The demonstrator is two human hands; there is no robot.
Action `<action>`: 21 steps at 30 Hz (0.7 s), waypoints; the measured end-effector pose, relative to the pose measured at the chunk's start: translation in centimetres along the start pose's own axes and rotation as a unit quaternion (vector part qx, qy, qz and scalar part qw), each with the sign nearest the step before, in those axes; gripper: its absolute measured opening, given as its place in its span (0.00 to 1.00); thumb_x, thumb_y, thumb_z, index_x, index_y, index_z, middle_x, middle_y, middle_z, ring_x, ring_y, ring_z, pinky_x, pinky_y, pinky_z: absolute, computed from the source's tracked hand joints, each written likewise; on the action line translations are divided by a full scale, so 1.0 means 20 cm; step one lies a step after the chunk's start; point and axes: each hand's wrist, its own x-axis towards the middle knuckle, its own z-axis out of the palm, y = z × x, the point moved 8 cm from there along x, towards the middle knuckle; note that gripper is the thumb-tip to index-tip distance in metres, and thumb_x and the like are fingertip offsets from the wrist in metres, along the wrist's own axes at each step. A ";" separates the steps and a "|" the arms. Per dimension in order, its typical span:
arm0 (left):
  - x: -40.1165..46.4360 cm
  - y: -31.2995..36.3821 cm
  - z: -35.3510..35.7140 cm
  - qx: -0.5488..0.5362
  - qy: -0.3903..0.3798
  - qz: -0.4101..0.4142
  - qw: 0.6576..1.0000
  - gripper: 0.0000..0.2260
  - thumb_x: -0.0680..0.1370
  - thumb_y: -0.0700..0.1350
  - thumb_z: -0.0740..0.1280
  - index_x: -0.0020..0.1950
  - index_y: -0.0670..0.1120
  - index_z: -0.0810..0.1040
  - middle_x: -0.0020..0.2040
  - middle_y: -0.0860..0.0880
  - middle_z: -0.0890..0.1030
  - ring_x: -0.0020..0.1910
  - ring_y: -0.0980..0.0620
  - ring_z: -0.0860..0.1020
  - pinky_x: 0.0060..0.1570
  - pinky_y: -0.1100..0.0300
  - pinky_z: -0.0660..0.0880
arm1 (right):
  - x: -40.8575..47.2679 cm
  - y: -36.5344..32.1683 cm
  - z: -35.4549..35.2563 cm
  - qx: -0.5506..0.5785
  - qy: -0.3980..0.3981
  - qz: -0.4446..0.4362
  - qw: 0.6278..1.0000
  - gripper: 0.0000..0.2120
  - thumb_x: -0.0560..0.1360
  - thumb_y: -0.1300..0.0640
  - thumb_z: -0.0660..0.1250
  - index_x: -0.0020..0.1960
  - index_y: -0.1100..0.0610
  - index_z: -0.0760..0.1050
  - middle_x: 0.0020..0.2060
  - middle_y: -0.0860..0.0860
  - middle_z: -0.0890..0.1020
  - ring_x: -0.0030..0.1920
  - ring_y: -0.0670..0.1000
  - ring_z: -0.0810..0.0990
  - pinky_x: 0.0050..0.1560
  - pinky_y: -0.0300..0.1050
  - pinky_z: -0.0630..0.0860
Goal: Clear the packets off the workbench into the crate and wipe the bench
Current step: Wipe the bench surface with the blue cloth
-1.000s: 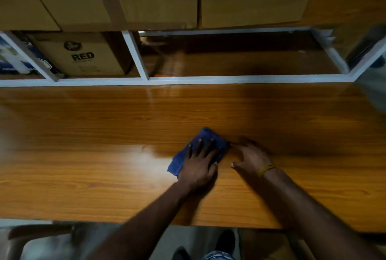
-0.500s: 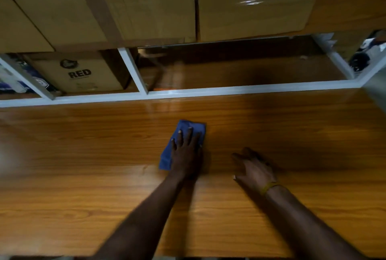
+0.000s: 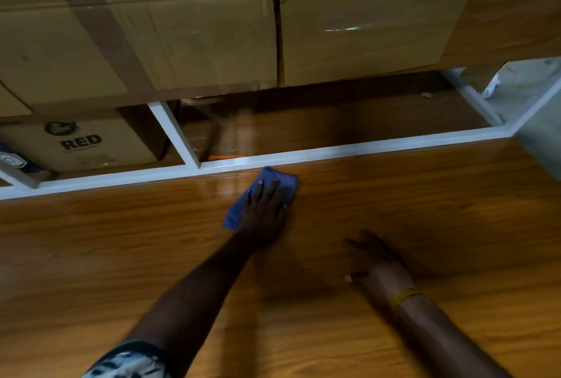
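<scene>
My left hand (image 3: 264, 210) presses flat on a folded blue cloth (image 3: 233, 213) near the far edge of the glossy wooden workbench (image 3: 121, 256), just in front of the white frame. Its fingers lie straight over the cloth. My right hand (image 3: 376, 268) rests on the bench nearer to me and to the right, fingers spread and relaxed, holding nothing. A yellow band circles that wrist. No packets or crate appear in view.
A white shelf frame (image 3: 303, 157) borders the bench's far edge, with a lower wooden shelf behind it. A cardboard box marked RED (image 3: 79, 144) sits in the left bay. Large taped cartons (image 3: 182, 34) stand above.
My left hand has pushed the blue cloth away from me, from mid-bench to the far edge by the white frame. My right hand has stayed roughly in place on the bench.
</scene>
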 end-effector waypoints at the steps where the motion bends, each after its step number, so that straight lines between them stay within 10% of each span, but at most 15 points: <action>1: 0.09 0.03 0.00 -0.008 0.002 -0.011 1.000 0.27 0.78 0.61 0.49 0.77 0.56 0.61 0.80 0.50 0.57 0.79 0.41 0.49 0.74 0.36 0.51 | -0.01 0.00 0.00 -0.003 0.006 0.002 1.000 0.38 0.72 0.39 0.68 0.75 0.32 0.51 0.79 0.44 0.46 0.79 0.53 0.46 0.76 0.53 0.54; 10: 0.35 0.50 0.09 -0.042 0.046 -0.169 0.984 0.25 0.83 0.56 0.50 0.80 0.51 0.54 0.81 0.44 0.50 0.78 0.34 0.45 0.73 0.34 0.44 | 0.00 0.00 0.02 -0.023 0.002 -0.003 1.000 0.39 0.72 0.37 0.66 0.76 0.33 0.48 0.79 0.45 0.43 0.79 0.53 0.43 0.75 0.58 0.52; 21: 0.42 1.21 0.32 -0.024 -0.096 0.225 0.969 0.22 0.83 0.51 0.58 0.78 0.55 0.62 0.80 0.51 0.55 0.79 0.42 0.48 0.74 0.39 0.45 | -0.17 0.20 -0.08 -0.060 -0.096 -0.078 0.990 0.38 0.74 0.44 0.68 0.78 0.40 0.51 0.79 0.47 0.46 0.79 0.53 0.47 0.75 0.54 0.57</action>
